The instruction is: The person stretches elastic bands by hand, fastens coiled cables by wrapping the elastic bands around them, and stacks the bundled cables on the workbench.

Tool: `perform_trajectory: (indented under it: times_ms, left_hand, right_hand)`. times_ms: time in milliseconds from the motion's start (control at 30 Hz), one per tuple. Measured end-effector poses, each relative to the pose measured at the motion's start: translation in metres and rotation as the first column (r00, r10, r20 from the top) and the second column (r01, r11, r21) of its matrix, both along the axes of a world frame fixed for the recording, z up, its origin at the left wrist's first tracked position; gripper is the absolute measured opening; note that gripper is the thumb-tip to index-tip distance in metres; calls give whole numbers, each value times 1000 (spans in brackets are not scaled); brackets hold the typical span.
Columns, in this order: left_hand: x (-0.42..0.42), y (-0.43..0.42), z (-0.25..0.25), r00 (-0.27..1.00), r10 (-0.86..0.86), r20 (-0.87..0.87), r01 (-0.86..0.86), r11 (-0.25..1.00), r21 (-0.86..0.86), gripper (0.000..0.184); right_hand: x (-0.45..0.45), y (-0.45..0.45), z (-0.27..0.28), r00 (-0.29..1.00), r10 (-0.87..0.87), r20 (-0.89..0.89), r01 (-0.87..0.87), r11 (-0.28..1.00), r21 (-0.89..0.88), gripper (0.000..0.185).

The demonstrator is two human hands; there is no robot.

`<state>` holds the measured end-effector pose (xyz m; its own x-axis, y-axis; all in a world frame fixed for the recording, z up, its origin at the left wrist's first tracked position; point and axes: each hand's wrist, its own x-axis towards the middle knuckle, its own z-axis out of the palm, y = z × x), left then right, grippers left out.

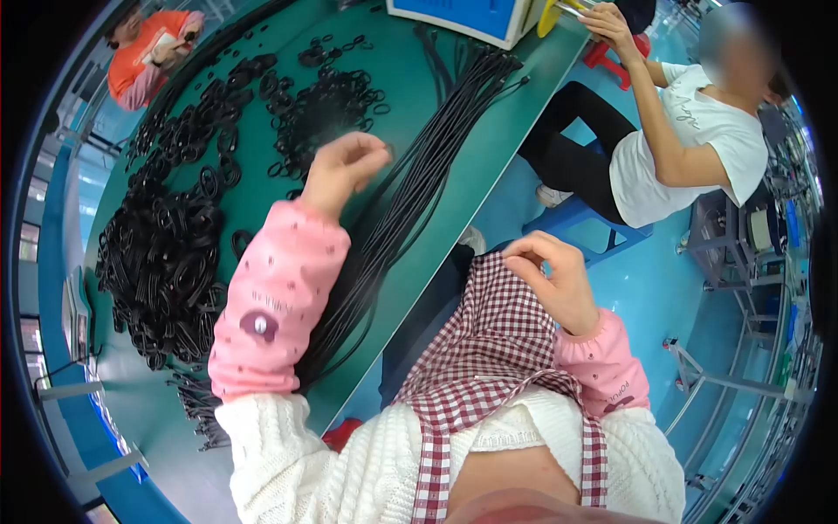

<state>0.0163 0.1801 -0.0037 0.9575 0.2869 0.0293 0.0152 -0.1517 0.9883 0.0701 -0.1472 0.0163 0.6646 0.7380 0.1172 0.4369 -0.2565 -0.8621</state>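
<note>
Green tabletop (484,144) is occupying the left half of the head view, and pale blue floor (628,306) is showing on the right. A co-worker in a white T-shirt (690,144) is sitting at the far right; another in orange (144,57) is working at the far left. A blue-and-white box (471,16) is standing at the tabletop's far edge.

Black straight cables (419,188) are lying loosely side by side, running from far right towards near left, where the left sleeve (279,297) is partly covering them. Coiled black cables (170,262) are forming a heap on the left; smaller coils (327,113) are lying beyond the left hand.

The left hand (345,170) is hanging just left of the straight cables, its fingers curling and leaving a narrow gap to the thumb. The right hand (554,279) is resting over the checked apron (489,323), thumb and forefinger nearly meeting. No object is showing in either hand; whether anything thin is being pinched cannot be determined.

In handling, each cable is probably proving light, springy and smooth, prone to sliding against its neighbours and tangling. Mid-length is looking the sound place to grip; the end fittings are likely deserving gentler treatment.
</note>
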Motion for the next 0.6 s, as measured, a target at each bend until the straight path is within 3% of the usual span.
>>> perform_trajectory:
  times_ms: [33, 167, 233, 333, 467, 600]
  left_hand:
    - [-5, -17, 16, 998, -58, -26, 49, 962, -269, 10]
    - [-12, -104, 49, 964, -260, -50, 242, 943, -229, 11]
    - [-10, -130, 48, 940, -342, 9, 332, 906, -263, 12]
    - [-7, -150, 51, 940, -337, -48, 329, 935, -134, 18]
    - [-5, -168, 45, 931, -364, -12, 357, 920, -162, 21]
    - [-10, -185, 39, 937, -350, -10, 346, 929, -129, 22]
  right_hand:
    - [0, 7, 4, 999, -14, -34, 17, 997, 75, 15]
    - [-1, 22, 14, 993, -71, -96, 98, 942, 322, 26]
    - [-2, 15, 19, 993, -32, -117, 63, 959, 276, 32]
    - [-3, -2, 5, 968, -53, -247, 127, 947, 296, 32]
    - [-4, -21, -2, 859, -19, -511, 239, 898, 369, 25]
    - [0, -34, -14, 824, 47, -564, 233, 880, 413, 24]
